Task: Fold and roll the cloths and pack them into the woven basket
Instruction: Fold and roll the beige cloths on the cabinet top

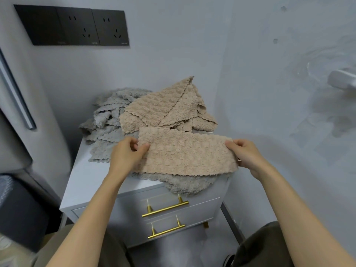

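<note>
One head-worn wide-angle camera looks forward and steeply down onto the drawer cabinet (84,180) from close above. It faces the wall (192,45) behind, with the cloths (165,112) near mid-frame.

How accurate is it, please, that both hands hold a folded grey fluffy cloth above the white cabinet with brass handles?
Only the colour is wrong: the head view shows the left hand and right hand holding a folded beige fluffy cloth above the white cabinet with brass handles.
</note>
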A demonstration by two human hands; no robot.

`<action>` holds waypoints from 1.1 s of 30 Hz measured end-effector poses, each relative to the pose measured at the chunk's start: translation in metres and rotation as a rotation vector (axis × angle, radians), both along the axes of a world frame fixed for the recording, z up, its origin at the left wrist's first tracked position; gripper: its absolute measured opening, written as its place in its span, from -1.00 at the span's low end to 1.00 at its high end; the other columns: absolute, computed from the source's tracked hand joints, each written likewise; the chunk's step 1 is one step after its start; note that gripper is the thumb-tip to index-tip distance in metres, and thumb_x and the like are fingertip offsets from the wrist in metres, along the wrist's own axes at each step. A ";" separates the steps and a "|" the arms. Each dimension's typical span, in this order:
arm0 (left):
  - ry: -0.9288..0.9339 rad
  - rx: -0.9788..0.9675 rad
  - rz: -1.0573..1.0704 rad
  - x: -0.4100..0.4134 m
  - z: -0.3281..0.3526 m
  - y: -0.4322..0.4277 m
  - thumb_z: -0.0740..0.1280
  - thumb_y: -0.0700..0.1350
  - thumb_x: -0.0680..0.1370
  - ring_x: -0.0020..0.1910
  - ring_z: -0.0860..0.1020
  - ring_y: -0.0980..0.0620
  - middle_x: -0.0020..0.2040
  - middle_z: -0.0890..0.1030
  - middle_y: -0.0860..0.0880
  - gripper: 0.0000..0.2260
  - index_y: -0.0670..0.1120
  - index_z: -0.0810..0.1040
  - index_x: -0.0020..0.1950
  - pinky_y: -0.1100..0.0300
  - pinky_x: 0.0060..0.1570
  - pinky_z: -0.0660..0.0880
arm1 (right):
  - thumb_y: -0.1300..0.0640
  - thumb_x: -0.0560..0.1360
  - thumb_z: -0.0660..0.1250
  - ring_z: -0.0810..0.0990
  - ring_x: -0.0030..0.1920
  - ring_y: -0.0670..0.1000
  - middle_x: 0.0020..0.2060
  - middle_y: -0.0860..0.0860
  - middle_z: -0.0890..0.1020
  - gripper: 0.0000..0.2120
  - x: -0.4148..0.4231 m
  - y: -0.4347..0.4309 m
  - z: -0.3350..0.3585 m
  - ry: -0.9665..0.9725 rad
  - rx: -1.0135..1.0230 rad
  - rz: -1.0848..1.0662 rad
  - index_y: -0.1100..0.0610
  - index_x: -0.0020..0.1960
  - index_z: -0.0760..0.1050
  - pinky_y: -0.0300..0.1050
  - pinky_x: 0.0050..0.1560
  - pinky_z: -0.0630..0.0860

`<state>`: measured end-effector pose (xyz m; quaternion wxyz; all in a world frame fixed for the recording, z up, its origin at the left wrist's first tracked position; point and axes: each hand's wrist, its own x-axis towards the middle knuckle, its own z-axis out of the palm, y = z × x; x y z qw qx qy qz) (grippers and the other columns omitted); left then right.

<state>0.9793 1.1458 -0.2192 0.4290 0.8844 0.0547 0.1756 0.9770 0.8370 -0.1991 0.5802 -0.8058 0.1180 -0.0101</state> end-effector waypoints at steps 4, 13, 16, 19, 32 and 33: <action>-0.089 -0.066 0.029 0.000 0.004 -0.002 0.37 0.01 0.52 -0.28 0.47 0.11 -0.25 0.54 0.05 -0.83 -0.09 0.52 -0.11 0.24 -0.32 0.38 | 0.04 0.58 0.25 0.49 -0.28 -0.02 -0.26 0.00 0.51 -0.82 0.002 0.001 -0.001 -0.018 -0.027 -0.029 0.12 -0.13 0.45 -0.15 -0.32 0.42; -0.205 -0.189 -0.047 0.023 0.018 -0.005 0.25 -0.02 0.60 -0.06 0.49 0.16 -0.10 0.53 0.14 -0.95 0.06 0.41 -0.04 0.35 -0.19 0.34 | 0.08 0.59 0.18 0.45 -0.26 0.07 -0.23 0.06 0.48 -0.84 0.010 0.001 -0.009 -0.102 -0.127 -0.146 0.16 -0.07 0.39 -0.09 -0.37 0.46; -0.183 -0.143 -0.037 0.034 0.014 -0.003 0.26 -0.03 0.60 -0.06 0.49 0.08 -0.09 0.53 0.05 -0.89 -0.06 0.44 0.03 0.34 -0.19 0.36 | 0.07 0.59 0.18 0.44 -0.27 0.08 -0.24 0.06 0.49 -0.84 0.014 0.002 -0.015 -0.122 -0.218 -0.129 0.17 -0.06 0.38 0.04 -0.25 0.49; -0.181 -0.046 -0.044 0.035 0.009 0.000 0.27 -0.06 0.60 -0.17 0.50 -0.02 -0.16 0.55 -0.07 -0.87 -0.12 0.44 -0.01 0.14 -0.19 0.42 | 0.07 0.61 0.15 0.46 -0.25 0.09 -0.27 0.05 0.51 -0.83 0.014 0.002 -0.020 -0.163 -0.409 -0.078 0.17 -0.05 0.37 0.00 -0.22 0.44; -0.179 0.300 0.000 0.020 -0.007 0.002 0.20 0.04 0.61 -0.38 0.41 0.09 -0.31 0.43 0.04 -0.78 -0.12 0.34 0.04 0.18 -0.47 0.23 | 0.00 0.64 0.09 0.52 -0.12 0.17 -0.13 0.11 0.54 -0.77 0.015 0.005 -0.035 -0.071 -0.782 -0.039 0.17 0.05 0.33 -0.04 -0.21 0.38; -0.146 0.254 0.008 0.020 -0.006 0.001 0.20 0.09 0.60 -0.33 0.45 0.07 -0.27 0.46 0.03 -0.73 -0.12 0.36 0.06 0.18 -0.44 0.27 | -0.05 0.62 0.11 0.53 -0.10 0.16 -0.15 0.07 0.54 -0.74 0.017 0.005 -0.033 -0.021 -0.754 -0.049 0.15 0.02 0.37 -0.06 -0.20 0.38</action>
